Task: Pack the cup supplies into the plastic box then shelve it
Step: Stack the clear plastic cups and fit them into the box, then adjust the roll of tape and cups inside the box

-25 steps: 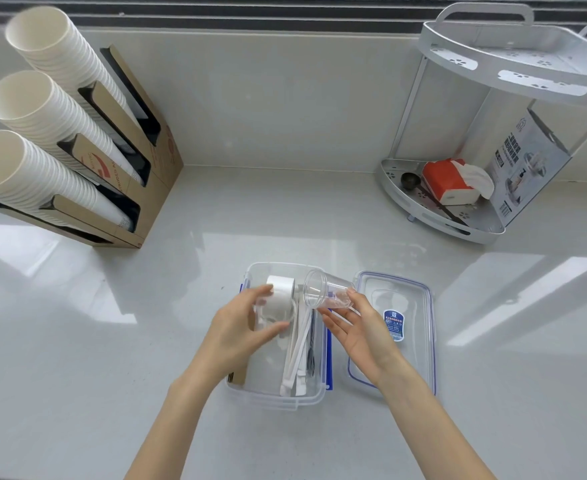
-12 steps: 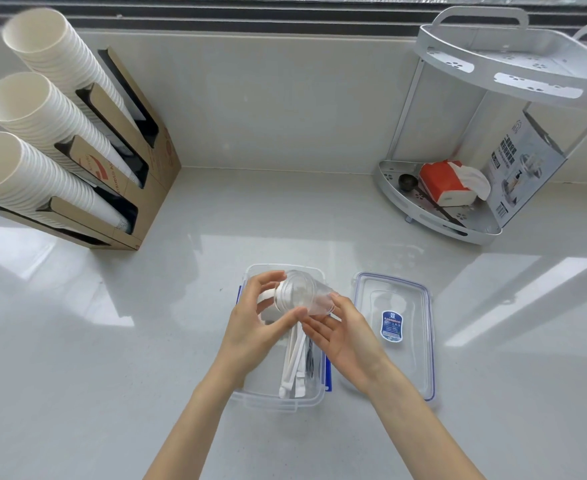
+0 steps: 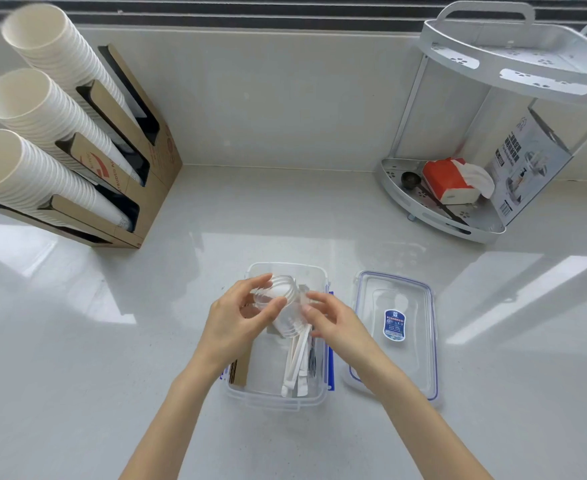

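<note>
Stack of clear plastic cups (image 3: pixel 281 311), held over the far half of the plastic box (image 3: pixel 278 398); long axis tilted, one end toward the far left corner of the box, the other slanting down toward the near right. Clamped by the left hand (image 3: pixel 238 325), thumb on the near side and fingers curled over the far rim. Right hand (image 3: pixel 333 320) just to the right of the stack, fingertips touching or nearly touching its side; whether gripping or only steadying, impossible to tell, though fingers loosely spread rather than closed. Stack thus between the two hands, more in the left, and directly above the box interior rather than beside it.

Inside the box: white plastic stirrers or spoons (image 3: pixel 297 362) lying lengthwise along the right side, brown cardboard sleeves (image 3: pixel 240 372) standing against the near left wall. Free floor visible in the middle and far part of the box, under the stack.

Right of the box, just beside it on the counter (image 3: pixel 77 358): the lid (image 3: pixel 394 336), lying flat with a blue label, not yet on. Far right of the box, against the wall: two-tier corner shelf (image 3: pixel 458 223), lower tier carrying a red tissue pack, a dark scoop and a printed carton. Far left of the box: cardboard dispenser with three rows of white paper cups (image 3: pixel 35 116).

Likely step: lowering the stack into the box, probably lying alongside the stirrers. Lid and shelving remaining.
</note>
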